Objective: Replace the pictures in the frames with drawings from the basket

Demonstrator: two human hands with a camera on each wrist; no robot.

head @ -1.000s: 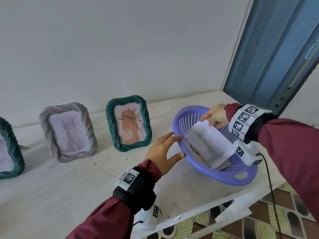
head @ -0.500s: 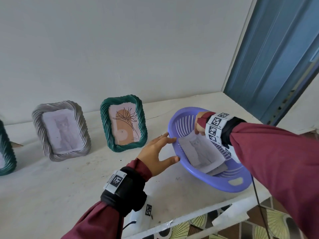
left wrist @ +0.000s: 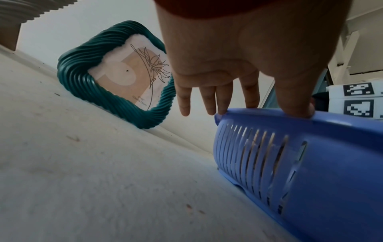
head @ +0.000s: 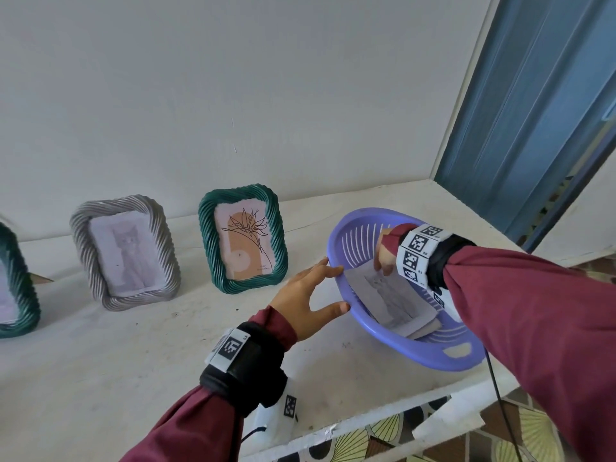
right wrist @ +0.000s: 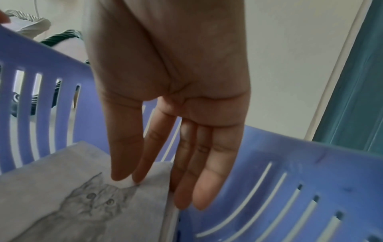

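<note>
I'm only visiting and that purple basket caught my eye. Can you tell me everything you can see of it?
The oval lilac plastic basket has slotted walls, a rolled rim and a cut-out handle at its near end. It sits on the white shelf, right of the green ribbed picture frame. The left hand touches its rim with straight fingers. Inside lies a grey cat drawing on paper atop other sheets; the right hand reaches in and touches its top edge.
</note>
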